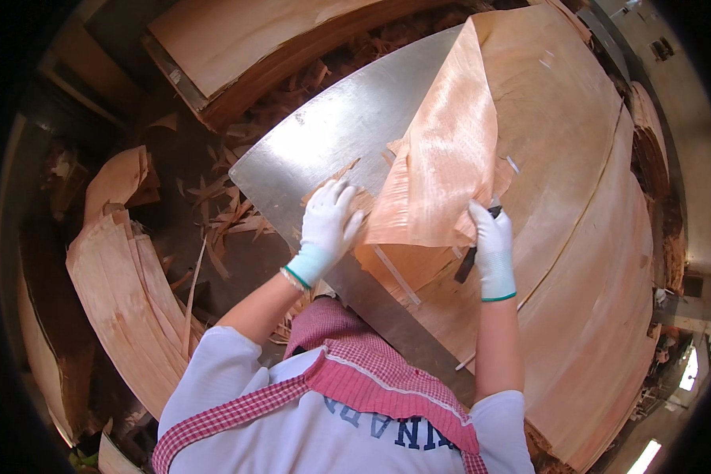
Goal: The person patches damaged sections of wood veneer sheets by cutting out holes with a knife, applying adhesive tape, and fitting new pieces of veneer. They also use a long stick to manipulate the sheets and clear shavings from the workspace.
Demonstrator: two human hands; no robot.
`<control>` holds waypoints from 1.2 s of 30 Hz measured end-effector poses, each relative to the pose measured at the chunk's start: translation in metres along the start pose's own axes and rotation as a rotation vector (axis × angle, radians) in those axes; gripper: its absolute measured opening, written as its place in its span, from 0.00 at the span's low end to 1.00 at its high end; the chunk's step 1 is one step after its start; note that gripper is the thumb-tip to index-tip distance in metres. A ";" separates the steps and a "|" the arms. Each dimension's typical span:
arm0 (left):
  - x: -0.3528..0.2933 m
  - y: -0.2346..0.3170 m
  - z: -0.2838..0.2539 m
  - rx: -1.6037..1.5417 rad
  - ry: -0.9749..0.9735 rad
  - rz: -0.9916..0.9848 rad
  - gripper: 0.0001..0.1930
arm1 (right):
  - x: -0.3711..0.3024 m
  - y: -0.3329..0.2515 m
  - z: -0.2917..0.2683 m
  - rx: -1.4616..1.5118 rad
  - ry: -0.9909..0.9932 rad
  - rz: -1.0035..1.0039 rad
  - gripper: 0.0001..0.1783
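1. Over the right of the metal tabletop (316,118), the thin wood sheet (450,146) looks light, floppy, easily split; pinch its near edge.
2. Right hand (492,237): grip around a black tool (466,265).
3. Left hand (329,219): grip unclear.

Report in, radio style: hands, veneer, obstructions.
Right hand gripping black tool. Left hand over loose scrap. Veneer sheet partly over metal tabletop, left edge ragged. That scrap possibly obstructing.

Surrounding Stock and Waste

A thick stack of flat, tan wood-veneer sheets (249,43) occupies the upper left. Torn orange-brown veneer scraps (213,207) litter the dark grey floor (267,254). At left lies an overlapping pile of long, pale pinkish veneer strips (130,288). A bright white strip (645,457) shows at lower right.
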State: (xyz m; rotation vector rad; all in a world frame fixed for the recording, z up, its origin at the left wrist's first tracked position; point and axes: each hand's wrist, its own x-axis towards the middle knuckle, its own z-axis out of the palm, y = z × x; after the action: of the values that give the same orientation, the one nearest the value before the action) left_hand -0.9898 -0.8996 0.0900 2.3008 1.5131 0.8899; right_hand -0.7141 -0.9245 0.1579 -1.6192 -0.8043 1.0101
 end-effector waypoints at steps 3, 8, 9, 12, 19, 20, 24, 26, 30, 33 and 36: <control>-0.018 -0.021 0.033 -0.161 -0.112 -0.167 0.28 | 0.002 -0.034 -0.002 -0.018 -0.040 0.028 0.10; -0.006 0.000 0.044 0.043 -0.115 -0.063 0.33 | 0.006 -0.044 -0.020 -0.169 -0.046 -0.060 0.12; -0.011 -0.009 0.055 0.126 -0.159 -0.058 0.30 | 0.004 -0.058 -0.022 -0.252 -0.010 -0.060 0.11; -0.026 -0.031 0.067 0.200 -0.203 0.163 0.27 | 0.007 -0.101 -0.042 -0.072 -0.030 -0.115 0.10; -0.043 -0.062 0.068 -0.039 -0.115 0.158 0.16 | 0.015 -0.164 -0.115 -0.324 0.058 -0.473 0.21; -0.043 -0.069 0.055 -0.028 -0.104 0.133 0.15 | 0.011 -0.173 -0.114 -0.289 0.049 -0.521 0.22; -0.044 -0.146 -0.016 0.147 0.042 0.007 0.12 | -0.002 -0.188 -0.139 -0.031 0.055 -0.442 0.23; -0.075 -0.225 -0.063 0.201 0.231 -0.208 0.14 | -0.005 -0.189 -0.138 -0.024 0.070 -0.424 0.22; -0.180 -0.357 -0.189 0.744 -0.312 -0.952 0.16 | 0.012 -0.178 -0.165 0.107 0.014 -0.346 0.22; -0.127 -0.316 -0.186 0.951 0.018 -0.548 0.17 | 0.016 -0.165 -0.167 -0.074 -0.009 -0.492 0.21; -0.013 -0.183 -0.137 0.542 0.177 -0.205 0.13 | 0.008 -0.168 -0.152 -0.143 -0.046 -0.484 0.19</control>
State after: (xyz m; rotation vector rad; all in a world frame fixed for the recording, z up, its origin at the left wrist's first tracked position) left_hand -1.2134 -0.8487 0.0991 2.3870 2.2518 0.7048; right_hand -0.5772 -0.9361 0.3379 -1.4207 -1.2502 0.6556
